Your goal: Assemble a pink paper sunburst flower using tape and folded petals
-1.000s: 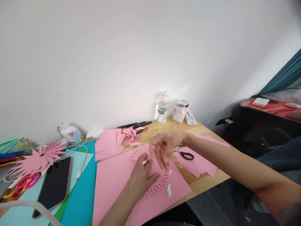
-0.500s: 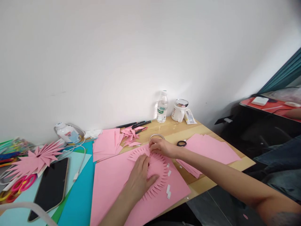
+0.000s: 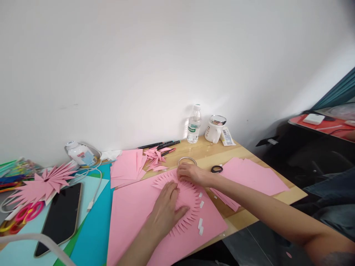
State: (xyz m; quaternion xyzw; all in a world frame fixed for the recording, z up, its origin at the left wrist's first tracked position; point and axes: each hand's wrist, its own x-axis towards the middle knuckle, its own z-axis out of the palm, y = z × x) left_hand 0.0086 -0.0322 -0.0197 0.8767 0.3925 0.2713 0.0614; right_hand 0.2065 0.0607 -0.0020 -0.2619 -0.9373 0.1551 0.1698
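My left hand (image 3: 165,211) lies flat with fingers spread on a pink spiky paper circle (image 3: 191,207), which rests on a large pink sheet (image 3: 133,225). My right hand (image 3: 191,173) presses down with curled fingertips on the far rim of that circle; whether anything is under them is hidden. Small white tape pieces (image 3: 200,223) lie on the sheet beside the circle. A tape ring (image 3: 187,160) sits just beyond my right hand, and black-handled scissors (image 3: 216,169) lie to its right.
A stack of pink sheets (image 3: 249,179) lies at right and more pink sheets (image 3: 126,168) at the back. A phone (image 3: 62,216), a cable, a pink paper star (image 3: 44,183), markers (image 3: 161,145), a water bottle (image 3: 193,125) and a mug (image 3: 215,130) stand around.
My right hand came down from above the circle and settled on its far rim. The scissors now show beyond my forearm. My left hand has stayed pressed on the circle.
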